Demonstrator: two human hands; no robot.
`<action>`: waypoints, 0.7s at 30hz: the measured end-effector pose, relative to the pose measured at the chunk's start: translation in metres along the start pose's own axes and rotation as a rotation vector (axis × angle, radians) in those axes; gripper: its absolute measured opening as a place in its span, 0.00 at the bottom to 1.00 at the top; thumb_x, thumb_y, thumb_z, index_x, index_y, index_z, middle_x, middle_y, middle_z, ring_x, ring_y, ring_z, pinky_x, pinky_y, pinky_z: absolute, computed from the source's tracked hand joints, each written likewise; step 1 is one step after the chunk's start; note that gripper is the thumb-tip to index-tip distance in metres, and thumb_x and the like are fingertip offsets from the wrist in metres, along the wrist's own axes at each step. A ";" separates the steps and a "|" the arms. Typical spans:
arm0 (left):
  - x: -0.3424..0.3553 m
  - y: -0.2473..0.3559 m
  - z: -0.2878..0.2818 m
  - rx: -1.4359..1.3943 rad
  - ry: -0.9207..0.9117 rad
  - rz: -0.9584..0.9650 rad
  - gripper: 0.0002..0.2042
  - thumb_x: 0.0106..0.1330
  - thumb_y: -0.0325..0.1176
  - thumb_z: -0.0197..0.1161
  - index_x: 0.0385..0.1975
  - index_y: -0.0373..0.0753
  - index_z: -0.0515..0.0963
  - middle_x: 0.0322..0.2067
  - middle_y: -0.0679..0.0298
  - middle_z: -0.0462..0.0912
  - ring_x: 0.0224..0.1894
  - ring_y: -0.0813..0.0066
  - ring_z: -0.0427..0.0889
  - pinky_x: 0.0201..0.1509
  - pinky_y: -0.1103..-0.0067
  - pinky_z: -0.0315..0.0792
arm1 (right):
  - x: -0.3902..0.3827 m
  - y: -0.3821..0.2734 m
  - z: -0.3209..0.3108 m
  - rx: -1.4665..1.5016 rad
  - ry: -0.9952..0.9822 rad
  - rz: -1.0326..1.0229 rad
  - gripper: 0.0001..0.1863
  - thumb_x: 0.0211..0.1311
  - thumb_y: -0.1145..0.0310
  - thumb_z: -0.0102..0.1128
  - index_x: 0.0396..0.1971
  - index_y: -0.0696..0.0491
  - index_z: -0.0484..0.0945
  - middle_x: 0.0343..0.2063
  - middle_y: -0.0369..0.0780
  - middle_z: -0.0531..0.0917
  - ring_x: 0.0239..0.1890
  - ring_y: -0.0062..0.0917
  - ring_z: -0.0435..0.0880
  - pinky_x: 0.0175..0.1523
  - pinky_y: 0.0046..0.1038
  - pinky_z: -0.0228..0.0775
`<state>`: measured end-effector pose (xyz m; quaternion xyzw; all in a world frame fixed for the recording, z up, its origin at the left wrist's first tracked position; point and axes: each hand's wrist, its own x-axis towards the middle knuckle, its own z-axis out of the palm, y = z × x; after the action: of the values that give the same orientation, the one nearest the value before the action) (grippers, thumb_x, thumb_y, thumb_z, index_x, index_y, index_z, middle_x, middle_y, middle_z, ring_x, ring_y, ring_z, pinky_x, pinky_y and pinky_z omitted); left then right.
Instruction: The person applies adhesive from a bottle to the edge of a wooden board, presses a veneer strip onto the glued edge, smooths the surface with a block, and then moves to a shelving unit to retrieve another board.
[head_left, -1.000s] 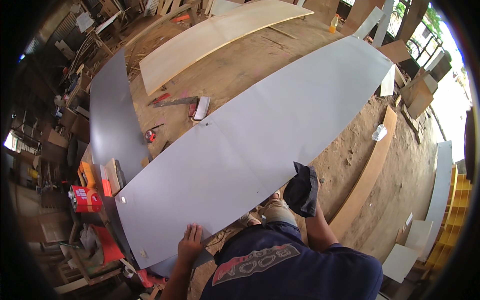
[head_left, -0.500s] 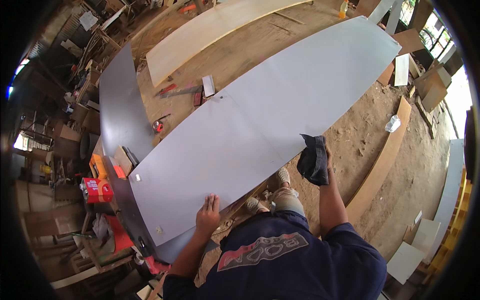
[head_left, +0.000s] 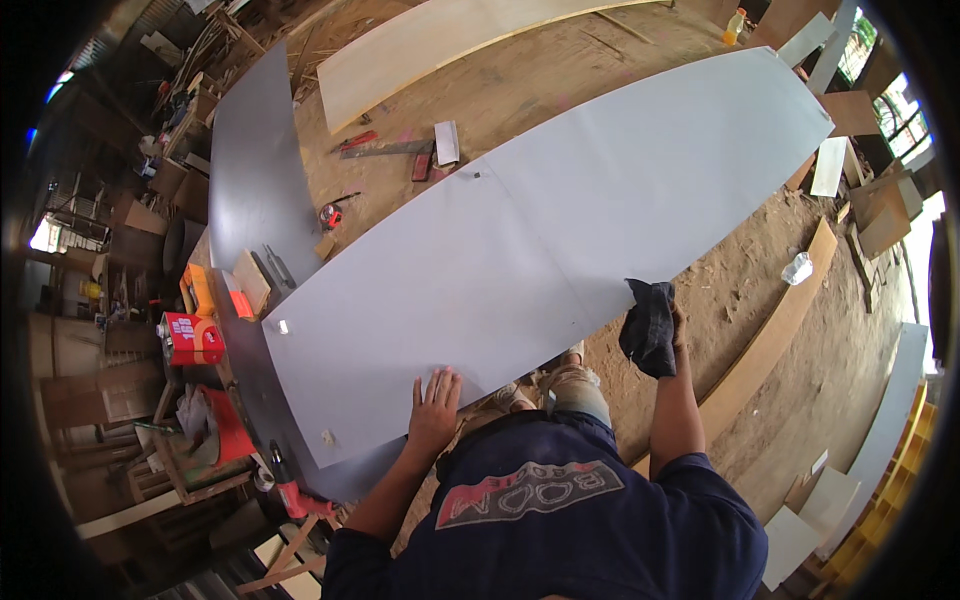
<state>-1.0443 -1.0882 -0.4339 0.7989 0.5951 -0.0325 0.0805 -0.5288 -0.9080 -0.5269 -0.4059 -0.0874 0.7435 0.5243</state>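
A long pale grey panel (head_left: 540, 220) stretches in front of me from the near left to the far right. On its near edge my left hand (head_left: 436, 405) lies flat, fingers stretched out and a little apart, holding nothing. A dark, crumpled cloth (head_left: 650, 330) hangs bunched in my right hand (head_left: 680, 328), just past the panel's near right edge. Its fingers are mostly hidden behind the cloth. Two small light spots sit near the panel's left end, and a small dark bit lies close to its far edge.
A dark glossy sheet (head_left: 258, 170) lies under the panel's left end. Left are a red can (head_left: 190, 340), an orange box (head_left: 198, 290) and a red power tool (head_left: 292, 492). Beyond lie a tape measure (head_left: 330, 215), a square (head_left: 395, 148) and a plywood strip (head_left: 430, 50). Another board (head_left: 770, 330) rests right.
My view has shifted, so the panel sits slightly further right in it. The fingers of my left hand have spread a little on the panel. My right hand still holds the cloth.
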 end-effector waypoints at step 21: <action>0.023 0.002 -0.001 -0.390 0.078 -0.164 0.40 0.58 0.45 0.78 0.70 0.35 0.72 0.76 0.43 0.63 0.78 0.41 0.61 0.80 0.52 0.58 | -0.100 0.020 -0.047 -0.086 -0.207 -0.091 0.45 0.70 0.40 0.53 0.74 0.62 0.68 0.64 0.54 0.82 0.59 0.39 0.86 0.65 0.39 0.79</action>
<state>-1.0357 -1.0665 -0.4365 0.7178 0.6557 0.1080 0.2078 -0.4983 -1.0160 -0.5175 -0.3448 -0.1910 0.7525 0.5276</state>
